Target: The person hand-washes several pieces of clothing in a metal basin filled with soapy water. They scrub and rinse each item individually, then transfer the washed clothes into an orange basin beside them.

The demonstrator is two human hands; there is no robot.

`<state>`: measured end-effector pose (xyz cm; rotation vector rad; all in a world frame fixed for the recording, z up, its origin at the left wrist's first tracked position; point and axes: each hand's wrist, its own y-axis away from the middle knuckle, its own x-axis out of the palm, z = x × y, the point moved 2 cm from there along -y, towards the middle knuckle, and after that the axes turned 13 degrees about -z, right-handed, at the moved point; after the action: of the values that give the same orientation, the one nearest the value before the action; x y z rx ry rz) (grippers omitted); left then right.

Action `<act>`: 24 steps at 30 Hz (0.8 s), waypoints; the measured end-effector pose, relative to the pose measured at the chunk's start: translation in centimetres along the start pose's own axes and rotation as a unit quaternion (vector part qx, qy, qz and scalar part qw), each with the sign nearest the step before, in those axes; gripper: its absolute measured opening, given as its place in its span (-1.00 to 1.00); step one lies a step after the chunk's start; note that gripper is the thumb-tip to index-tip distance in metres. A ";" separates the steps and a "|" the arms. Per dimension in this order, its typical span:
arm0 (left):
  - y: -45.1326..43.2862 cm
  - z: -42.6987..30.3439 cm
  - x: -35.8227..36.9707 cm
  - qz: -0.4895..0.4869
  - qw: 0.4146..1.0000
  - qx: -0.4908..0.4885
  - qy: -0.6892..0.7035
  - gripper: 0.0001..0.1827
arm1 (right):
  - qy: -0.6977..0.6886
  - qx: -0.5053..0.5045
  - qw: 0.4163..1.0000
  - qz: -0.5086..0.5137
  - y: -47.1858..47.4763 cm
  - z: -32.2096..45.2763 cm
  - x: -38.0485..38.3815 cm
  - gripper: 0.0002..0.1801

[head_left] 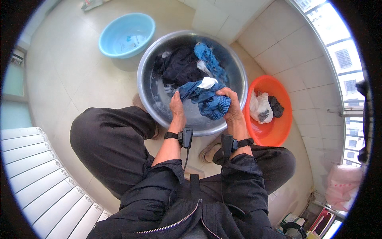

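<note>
Between my hands a wet blue denim garment (194, 95) with a ribbed elastic edge is stretched over a large metal basin (142, 70). My left hand (177, 107) grips its narrow left end. At its right end, my right hand (232, 101) holds the bunched part beside the ribbing. A white patch of cloth (208, 83) shows on top of the denim. Behind it in the basin lie a dark wet garment (182, 67) and another blue cloth piece (206, 53). Some water stands at the basin's bottom. The fingers under the denim are partly hidden.
A light blue plastic basin (104, 44) stands on the tiled floor at the far left. Close to the metal basin's right side is an orange basin (285, 119) holding a white bag (260, 107) and a black bundle (276, 106). A tiled wall (286, 53) rises at right.
</note>
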<state>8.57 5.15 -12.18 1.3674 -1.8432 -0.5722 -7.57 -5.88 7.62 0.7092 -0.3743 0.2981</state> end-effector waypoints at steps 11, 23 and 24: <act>3.8 -2.5 2.2 0.124 0.942 -0.226 0.215 -0.38 | -0.177 0.093 0.979 0.048 -0.4 -2.9 -0.7 -0.53; 7.4 -7.2 5.3 0.214 0.909 0.280 -0.222 -0.27 | -0.171 0.055 0.984 0.008 -2.6 -5.5 -3.0 0.09; 8.5 -7.1 5.6 0.236 0.865 0.364 -0.253 -0.26 | -0.161 0.076 0.984 -0.020 -3.0 -5.5 -3.0 0.18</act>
<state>8.28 3.23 0.06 1.1704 -2.9069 0.0719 -7.76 -4.72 0.76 0.9169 -0.6485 0.1747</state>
